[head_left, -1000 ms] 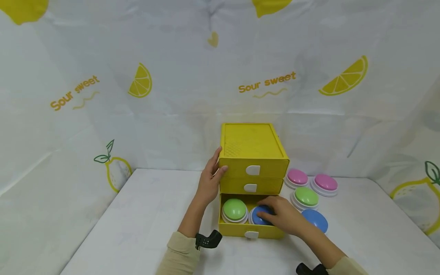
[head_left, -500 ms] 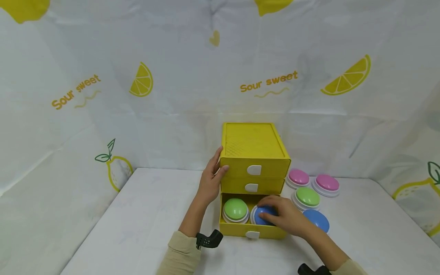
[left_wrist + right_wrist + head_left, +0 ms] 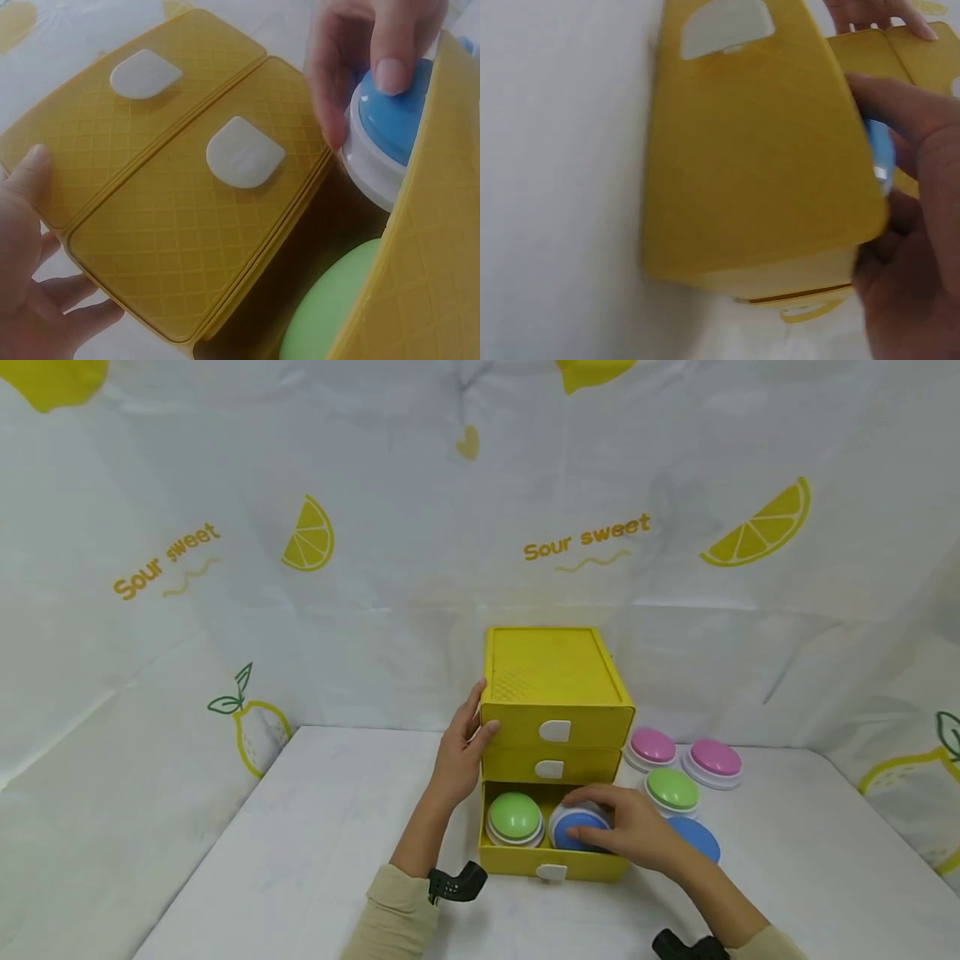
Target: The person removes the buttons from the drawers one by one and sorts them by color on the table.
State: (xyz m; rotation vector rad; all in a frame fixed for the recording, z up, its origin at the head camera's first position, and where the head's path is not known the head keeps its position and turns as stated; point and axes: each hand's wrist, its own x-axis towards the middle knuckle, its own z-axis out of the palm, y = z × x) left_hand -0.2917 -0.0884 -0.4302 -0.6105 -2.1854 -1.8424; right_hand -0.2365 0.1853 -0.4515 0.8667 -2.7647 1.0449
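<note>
A yellow drawer unit stands on the table with its bottom drawer pulled out. My left hand holds the unit's left front edge, thumb on the front face and fingers along the side. Inside the drawer's left half sits a green dome push button on a white base. My right hand grips a blue dome push button in the right half, thumb on the dome and fingers at the rim. It is tilted, white base showing at the back. The right wrist view mostly shows the drawer front.
Right of the unit stand two pink push buttons, a green one and a second blue one, partly hidden by my right hand. The two upper drawers are closed. A lemon-print cloth hangs behind the white table.
The blue push button in my right hand has tipped, and more of its white base now shows. My right hand has shifted slightly right. The left hand stays where it was.
</note>
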